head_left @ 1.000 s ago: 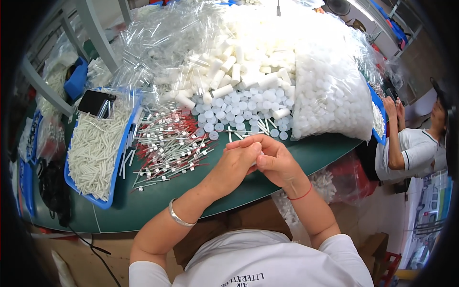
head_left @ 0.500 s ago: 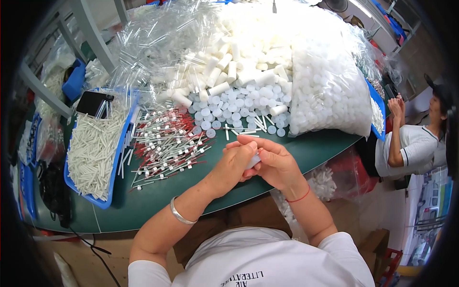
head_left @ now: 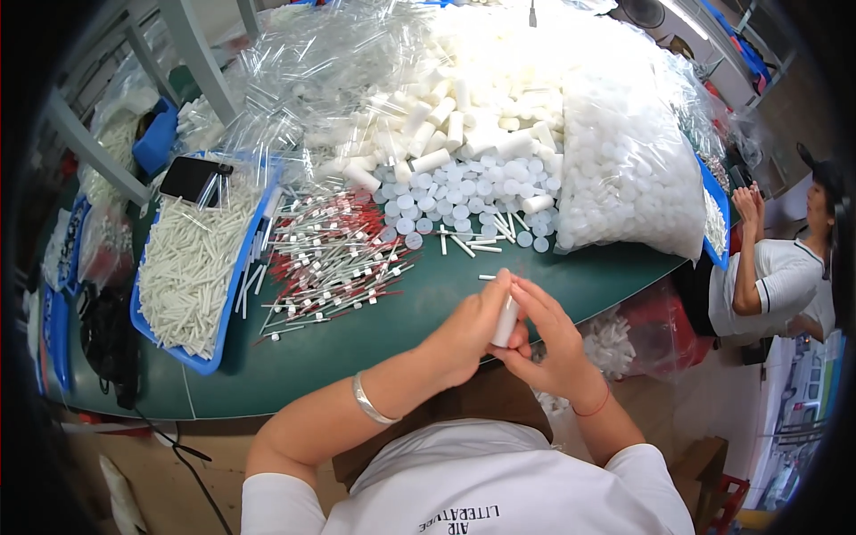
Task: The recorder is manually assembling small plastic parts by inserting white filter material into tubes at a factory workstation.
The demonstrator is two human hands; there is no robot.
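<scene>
Near the front edge of the green table, my left hand (head_left: 464,339) and my right hand (head_left: 557,348) close together around a small white plastic cylinder (head_left: 505,325). It stands roughly lengthwise between the fingers, and its far end is covered by my fingertips. A short white stick (head_left: 487,277) lies on the table just beyond my hands. Farther off are loose translucent round caps (head_left: 446,201) with several more white sticks beside them, and behind these a heap of white cylinders (head_left: 432,160).
Left of my hands lie thin red and white sticks with small white blocks (head_left: 330,259). A blue tray (head_left: 207,364) holds white sticks with a black phone (head_left: 193,181) on top. A clear bag of caps (head_left: 629,169) stands at the right. Another person (head_left: 767,276) sits beyond it.
My hands have turned and drawn slightly nearer and to the right, so more of the white cylinder shows between them. The whole view has shifted a little.
</scene>
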